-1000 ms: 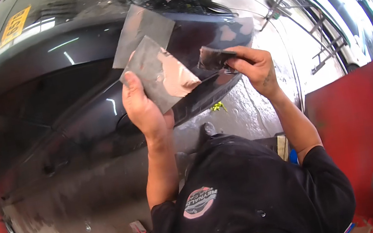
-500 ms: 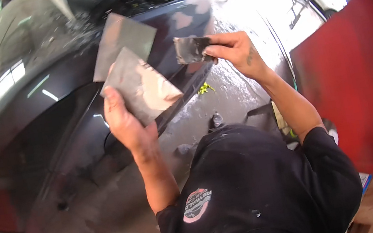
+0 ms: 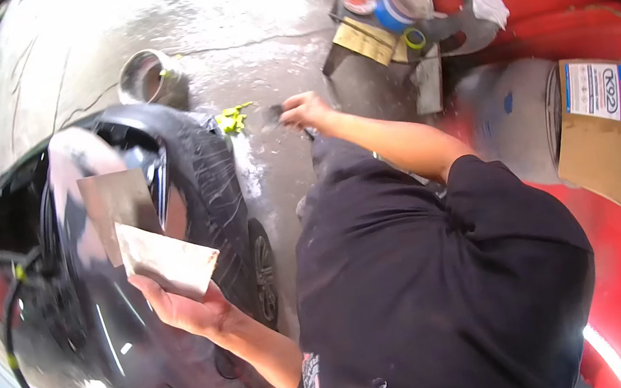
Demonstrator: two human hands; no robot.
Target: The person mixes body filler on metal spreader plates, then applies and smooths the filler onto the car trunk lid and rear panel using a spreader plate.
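Note:
My left hand (image 3: 185, 306) is closed around the lower edge of a flat, pale filler mixing board (image 3: 169, 260). Behind that board, overlapping it, a second thin grey plate (image 3: 121, 202) sticks out; its grip point is hidden. Both are in front of the dark car's (image 3: 122, 327) bodywork, which has patches of pale filler. In my right hand (image 3: 306, 111), a small dark putty spreader (image 3: 273, 116) is pinched between thumb and fingers, blurred by motion. It is out over the floor, apart from the board.
A low stand (image 3: 354, 62) at the upper right bears tins, including a blue can (image 3: 402, 5), and tape. A cardboard box (image 3: 602, 151) stands beside a grey drum (image 3: 517, 116) at the right. A bucket (image 3: 149, 81) and yellow-green scraps (image 3: 234, 118) are beyond the car.
The view has swung right, bringing the stand, drum and box into sight. My right hand has moved farther from the board with the spreader; my left still holds the board.

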